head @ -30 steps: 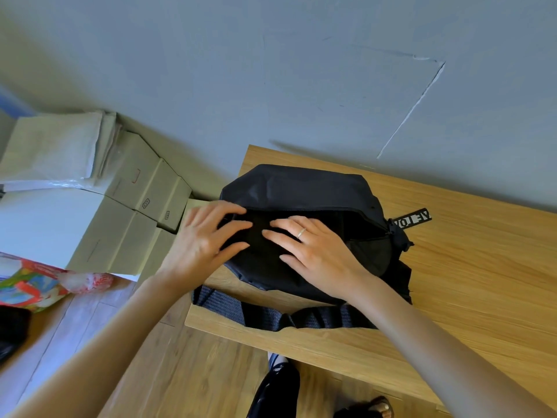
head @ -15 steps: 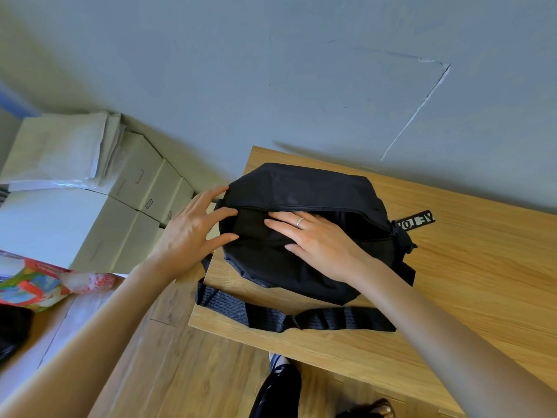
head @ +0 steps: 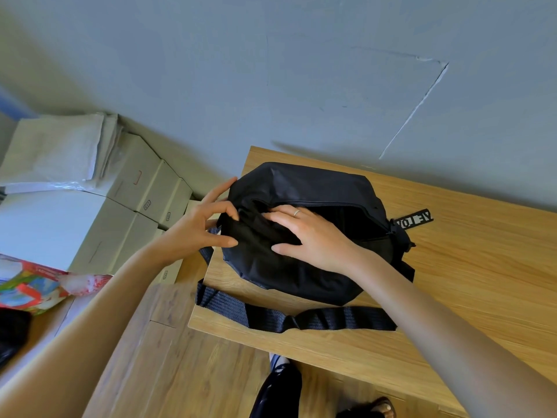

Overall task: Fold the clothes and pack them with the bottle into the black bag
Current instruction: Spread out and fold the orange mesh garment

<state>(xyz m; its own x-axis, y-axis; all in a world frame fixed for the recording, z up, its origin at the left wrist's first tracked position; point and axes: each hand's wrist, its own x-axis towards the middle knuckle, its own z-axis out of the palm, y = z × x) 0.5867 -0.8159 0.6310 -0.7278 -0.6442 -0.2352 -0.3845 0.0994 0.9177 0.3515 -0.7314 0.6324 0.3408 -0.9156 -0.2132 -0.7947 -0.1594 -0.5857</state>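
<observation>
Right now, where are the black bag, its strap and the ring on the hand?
black bag [head: 304, 188]: head view, upper fabric panel.
strap [head: 325, 318]: head view, middle stretch lying on the table.
ring [head: 297, 212]: head view, band on a right-hand finger.

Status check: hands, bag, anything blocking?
Left hand pinching bag's left end. Right hand flat on black bag, zipper still open. Strap loose on table; nothing blocking.
</observation>
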